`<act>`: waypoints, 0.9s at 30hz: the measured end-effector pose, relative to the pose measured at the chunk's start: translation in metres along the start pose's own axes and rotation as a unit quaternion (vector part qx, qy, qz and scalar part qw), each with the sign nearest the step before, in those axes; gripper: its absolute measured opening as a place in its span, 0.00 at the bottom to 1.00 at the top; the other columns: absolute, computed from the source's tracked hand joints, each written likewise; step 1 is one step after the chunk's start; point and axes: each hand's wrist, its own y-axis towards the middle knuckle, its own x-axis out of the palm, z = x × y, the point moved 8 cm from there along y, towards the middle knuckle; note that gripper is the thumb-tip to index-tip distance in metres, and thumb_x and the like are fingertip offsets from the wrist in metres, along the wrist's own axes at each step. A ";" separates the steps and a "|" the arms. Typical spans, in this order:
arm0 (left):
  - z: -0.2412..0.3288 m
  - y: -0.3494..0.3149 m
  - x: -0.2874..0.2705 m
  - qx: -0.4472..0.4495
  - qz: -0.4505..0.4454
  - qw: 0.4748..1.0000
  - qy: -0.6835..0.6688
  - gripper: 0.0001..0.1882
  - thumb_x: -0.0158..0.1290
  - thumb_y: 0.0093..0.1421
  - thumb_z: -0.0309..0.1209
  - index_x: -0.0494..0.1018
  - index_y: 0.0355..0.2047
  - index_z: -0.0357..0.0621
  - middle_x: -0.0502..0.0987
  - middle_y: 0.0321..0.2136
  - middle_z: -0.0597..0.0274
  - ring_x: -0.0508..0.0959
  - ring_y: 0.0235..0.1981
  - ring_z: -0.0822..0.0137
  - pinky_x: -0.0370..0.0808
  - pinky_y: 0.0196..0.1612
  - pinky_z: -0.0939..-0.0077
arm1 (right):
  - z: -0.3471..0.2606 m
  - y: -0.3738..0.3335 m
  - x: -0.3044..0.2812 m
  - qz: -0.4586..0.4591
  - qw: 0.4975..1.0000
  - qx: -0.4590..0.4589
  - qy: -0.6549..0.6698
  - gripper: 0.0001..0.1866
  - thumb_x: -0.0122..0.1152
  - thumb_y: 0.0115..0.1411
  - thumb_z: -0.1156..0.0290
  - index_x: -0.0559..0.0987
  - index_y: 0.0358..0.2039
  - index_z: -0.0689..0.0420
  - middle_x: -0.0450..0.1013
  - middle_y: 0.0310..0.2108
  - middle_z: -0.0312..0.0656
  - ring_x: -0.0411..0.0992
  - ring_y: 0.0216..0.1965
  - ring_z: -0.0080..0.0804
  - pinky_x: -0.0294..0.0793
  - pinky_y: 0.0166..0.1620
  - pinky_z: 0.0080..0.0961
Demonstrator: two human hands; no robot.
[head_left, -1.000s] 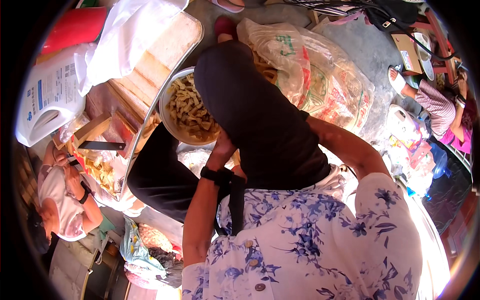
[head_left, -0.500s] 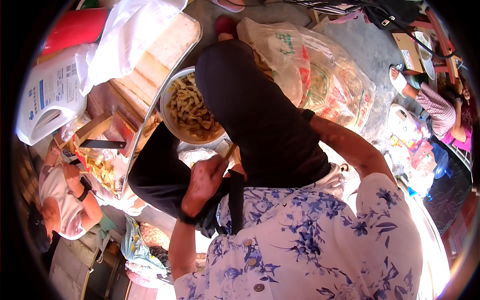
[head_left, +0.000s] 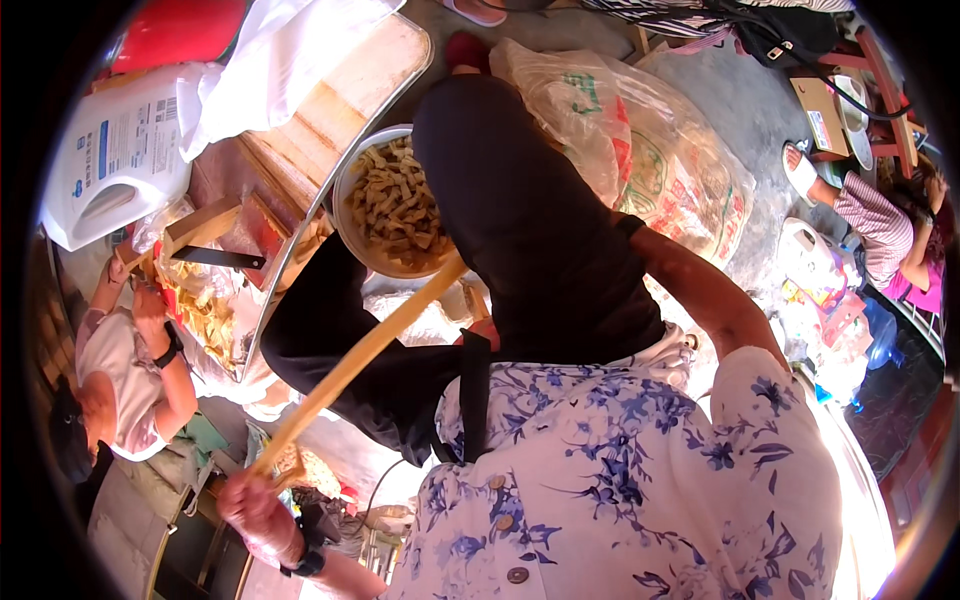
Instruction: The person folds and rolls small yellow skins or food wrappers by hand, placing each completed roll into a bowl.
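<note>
My left hand [head_left: 262,510], out at the lower left, is closed round one end of a long, flat tan strip [head_left: 365,358]. The strip stretches taut and slanting up across my lap to the edge of my raised knee, where its other end goes out of sight. Beside that knee, a white bowl [head_left: 340,205] holds many short, folded brownish-tan pieces [head_left: 395,205]. My right forearm [head_left: 690,275] reaches behind my dark trouser leg, with a dark band at the wrist. My right hand is hidden there, so its fingers do not show.
A table [head_left: 425,45] on the left bears a white jug [head_left: 115,160] and a white plastic bag [head_left: 270,70]. Another person [head_left: 130,380] works there by yellowish strips [head_left: 210,320]. A large clear sack [head_left: 690,190] lies beyond my knee; another person [head_left: 885,225] sits far right.
My left hand has moved from near my lap out to the lower left, drawing out a long length of the tan strip. My right forearm has barely moved.
</note>
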 end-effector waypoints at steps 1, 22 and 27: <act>0.007 0.006 -0.023 -0.039 -0.039 0.998 -0.033 0.07 0.51 0.51 0.23 0.65 0.19 0.41 0.62 0.16 0.71 0.63 0.20 0.78 0.72 0.46 0.77 | 0.018 0.001 0.014 -0.009 1.000 -0.006 0.008 0.23 0.46 0.58 0.60 0.69 0.49 0.63 0.72 0.45 0.46 0.69 0.46 0.34 0.66 0.48 0.32; 0.034 0.048 -0.514 0.113 0.284 0.736 0.605 0.22 0.48 0.58 0.37 0.68 0.50 0.40 0.72 0.48 0.54 0.75 0.44 0.59 0.69 0.44 0.69 | -0.066 -0.006 0.025 -0.085 0.993 0.075 -0.043 0.22 0.38 0.64 0.57 0.72 0.46 0.61 0.73 0.42 0.46 0.70 0.43 0.31 0.67 0.46 0.31; 0.076 0.087 -0.445 0.167 0.225 0.628 0.726 0.19 0.46 0.59 0.35 0.68 0.47 0.36 0.74 0.43 0.52 0.74 0.41 0.56 0.69 0.46 0.67 | -0.083 -0.009 0.022 -0.096 0.990 0.090 -0.048 0.22 0.38 0.64 0.58 0.72 0.46 0.61 0.73 0.41 0.45 0.70 0.42 0.31 0.67 0.45 0.30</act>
